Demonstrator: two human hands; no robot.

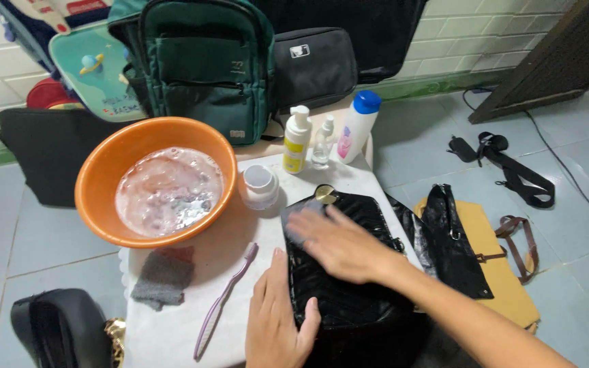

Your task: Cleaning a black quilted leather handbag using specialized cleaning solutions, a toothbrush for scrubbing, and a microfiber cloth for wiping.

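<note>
The floor (pixel 417 136) is laid with pale grey-blue tiles. Behind it stands a wall (pixel 472 27) of white-painted bricks with a green strip along its foot. A dark wooden door (pixel 547 54) stands at the upper right, and a thin black cable (pixel 567 170) runs across the tiles below it. The light is soft and even.

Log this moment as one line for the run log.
left hand: steadies black quilted bag edge | right hand: flat on bag, blurred | nearby: orange basin, toothbrush
</note>
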